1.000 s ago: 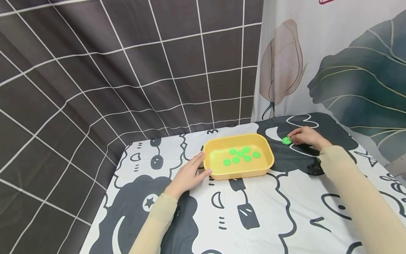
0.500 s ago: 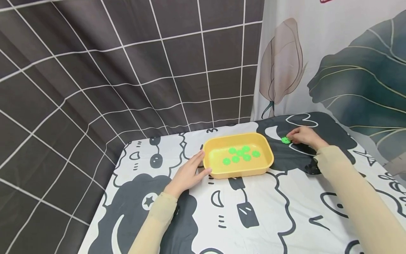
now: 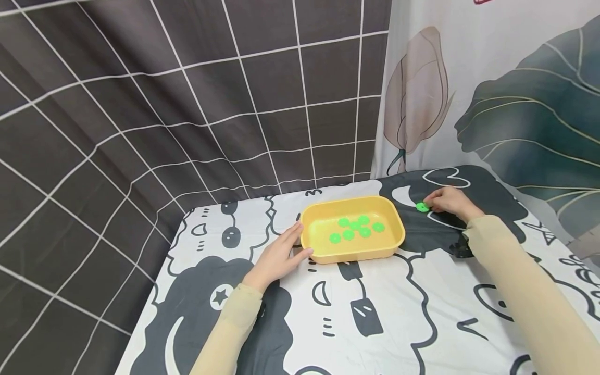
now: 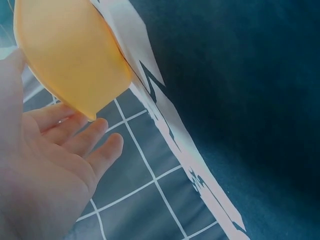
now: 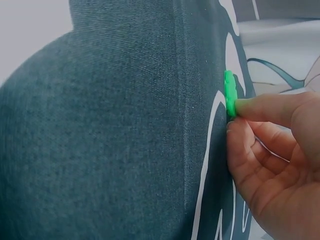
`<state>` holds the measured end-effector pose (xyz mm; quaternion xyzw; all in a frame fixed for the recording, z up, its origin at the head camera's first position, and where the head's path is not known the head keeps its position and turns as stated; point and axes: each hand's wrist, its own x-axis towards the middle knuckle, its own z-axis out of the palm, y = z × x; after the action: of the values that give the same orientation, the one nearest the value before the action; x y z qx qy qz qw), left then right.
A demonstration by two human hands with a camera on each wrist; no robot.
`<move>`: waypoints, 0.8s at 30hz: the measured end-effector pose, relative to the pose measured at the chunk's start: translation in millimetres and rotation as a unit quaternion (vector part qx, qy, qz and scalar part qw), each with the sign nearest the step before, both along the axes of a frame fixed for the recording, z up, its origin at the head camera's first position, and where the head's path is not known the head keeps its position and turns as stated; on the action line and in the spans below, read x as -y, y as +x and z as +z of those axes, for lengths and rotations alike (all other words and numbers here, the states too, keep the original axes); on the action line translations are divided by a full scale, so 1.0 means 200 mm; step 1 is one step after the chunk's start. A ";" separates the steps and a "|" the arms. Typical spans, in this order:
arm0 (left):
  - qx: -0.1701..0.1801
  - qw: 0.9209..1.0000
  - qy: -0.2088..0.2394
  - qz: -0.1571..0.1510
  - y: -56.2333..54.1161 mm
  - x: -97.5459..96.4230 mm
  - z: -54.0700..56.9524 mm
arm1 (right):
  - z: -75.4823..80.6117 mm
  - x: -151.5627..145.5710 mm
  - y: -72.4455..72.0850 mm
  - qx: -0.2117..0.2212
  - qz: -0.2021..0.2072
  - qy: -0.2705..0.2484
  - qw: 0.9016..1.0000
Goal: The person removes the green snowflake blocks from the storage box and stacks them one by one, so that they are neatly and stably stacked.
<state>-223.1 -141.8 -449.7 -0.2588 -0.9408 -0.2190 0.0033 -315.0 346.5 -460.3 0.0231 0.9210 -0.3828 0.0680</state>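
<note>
A shallow yellow tray with rounded corners stands on the cloth in the head view. Several bright green snowflake discs lie loose in it. My left hand rests against the tray's left end, fingers and thumb extended; in the left wrist view the fingers lie along the yellow rim. To the right of the tray, on a dark patch of cloth, my right hand pinches one more snowflake disc at its edge between thumb and fingers. That disc is flat on or just above the cloth; I cannot tell which.
A black-and-white cartoon cloth covers the surface. Behind it hangs a dark gridded curtain, with a floral curtain at the right. A small black object sits by the right wrist.
The green disc under the right hand has tilted slightly, its face now flatter in view. Both hands and the tray hold nearly the same places; the head view has shifted very slightly.
</note>
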 end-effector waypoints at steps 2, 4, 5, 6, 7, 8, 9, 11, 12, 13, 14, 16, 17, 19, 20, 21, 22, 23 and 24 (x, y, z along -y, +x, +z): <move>0.001 1.000 -0.001 0.002 0.00 0.00 0.00 | 0.00 0.00 0.00 0.000 -0.002 0.004 1.000; 0.001 1.000 -0.001 0.003 0.00 0.00 0.00 | 0.00 0.01 0.00 -0.001 -0.004 0.004 1.000; 0.002 1.000 -0.002 0.005 0.00 0.00 0.00 | 0.00 0.01 0.00 -0.001 -0.005 0.003 1.000; 0.003 1.000 -0.002 0.005 0.00 0.00 0.00 | 0.01 0.01 0.00 -0.001 -0.006 0.002 1.000; 0.004 1.000 -0.003 0.006 0.00 0.00 0.00 | 0.01 0.01 0.00 -0.002 -0.006 0.002 1.000; 0.005 1.000 -0.003 0.006 0.00 0.00 0.00 | 0.01 0.01 0.00 -0.003 -0.009 0.001 1.000; 0.005 1.000 -0.003 0.006 0.00 0.00 0.00 | 0.01 0.02 0.00 -0.004 -0.010 0.002 1.000; 0.005 1.000 -0.005 0.006 0.00 -0.01 0.00 | 0.01 0.02 0.01 -0.004 -0.013 0.002 1.000; 0.005 1.000 -0.004 0.005 0.00 -0.01 0.00 | 0.01 0.02 0.01 -0.004 -0.013 0.003 1.000; 0.004 1.000 -0.003 0.005 0.00 0.00 0.00 | 0.01 0.03 0.01 -0.005 -0.014 0.004 1.000; 0.004 1.000 -0.002 0.004 0.00 0.00 0.00 | 0.02 0.03 0.01 -0.004 -0.016 0.005 1.000; 0.003 1.000 -0.001 0.004 0.00 0.00 -0.01 | 0.02 0.03 0.01 -0.002 -0.018 0.007 1.000; 0.003 1.000 0.000 0.004 0.00 0.00 -0.01 | 0.02 0.03 0.01 -0.001 -0.020 0.008 1.000; 0.001 1.000 0.000 0.004 -0.01 0.00 -0.01 | 0.02 0.04 0.01 -0.001 -0.024 0.010 1.000; 0.001 1.000 0.000 0.004 -0.01 0.00 -0.01 | 0.02 0.04 0.01 0.001 -0.025 0.009 1.000; 0.001 1.000 0.000 0.004 -0.01 0.00 -0.01 | 0.03 0.04 0.01 0.000 -0.025 0.010 1.000; 0.001 1.000 0.001 0.004 -0.01 -0.01 -0.01 | 0.03 0.04 0.01 0.001 -0.024 0.011 1.000; 0.001 1.000 0.001 0.003 -0.01 -0.01 -0.01 | 0.03 0.04 0.01 0.001 -0.023 0.013 1.000; 0.001 1.000 0.002 0.003 -0.01 -0.01 -0.01 | 0.03 0.04 0.01 0.001 -0.022 0.014 1.000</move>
<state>-224.5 -140.7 -452.0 -0.2554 -0.9413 -0.2209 0.0037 -313.9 338.5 -455.2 0.0448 0.9256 -0.3710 0.0602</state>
